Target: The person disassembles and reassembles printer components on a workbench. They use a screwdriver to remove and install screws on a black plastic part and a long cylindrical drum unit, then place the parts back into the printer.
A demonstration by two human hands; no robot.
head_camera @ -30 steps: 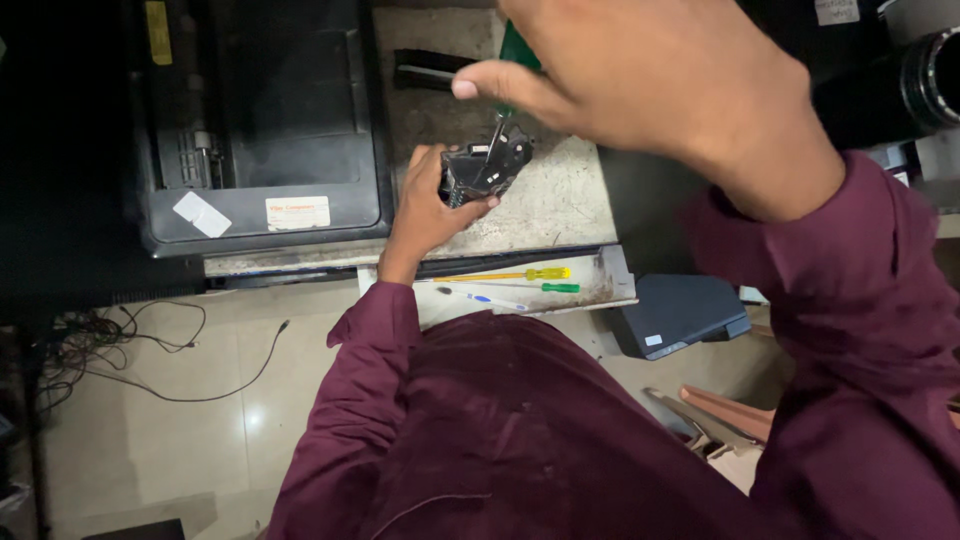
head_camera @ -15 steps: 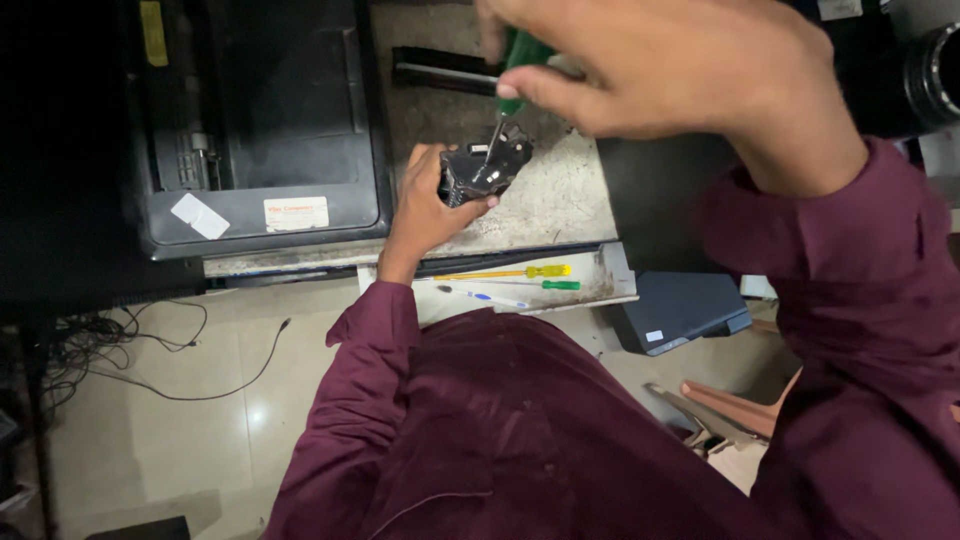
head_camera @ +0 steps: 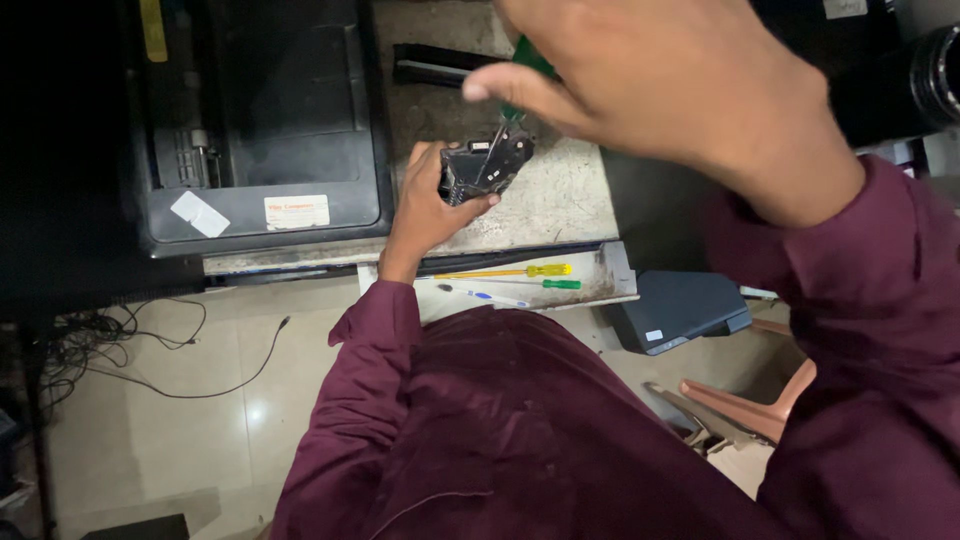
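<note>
A speckled grey workbench carries a black printer and a black bar-shaped part.

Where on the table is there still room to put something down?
There is bare worktop to the right of the small black part in the left hand, up to the table edge. It is crowded on the left by the black printer. The open drawer below holds screwdrivers and a pen.

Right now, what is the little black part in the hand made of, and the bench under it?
The small black boxy part looks like matt moulded plastic, with glints of metal inside. The speckled grey benchtop looks like stone or concrete, worn and stained; its mottled, dull surface suggests that, though I cannot be sure.
</note>
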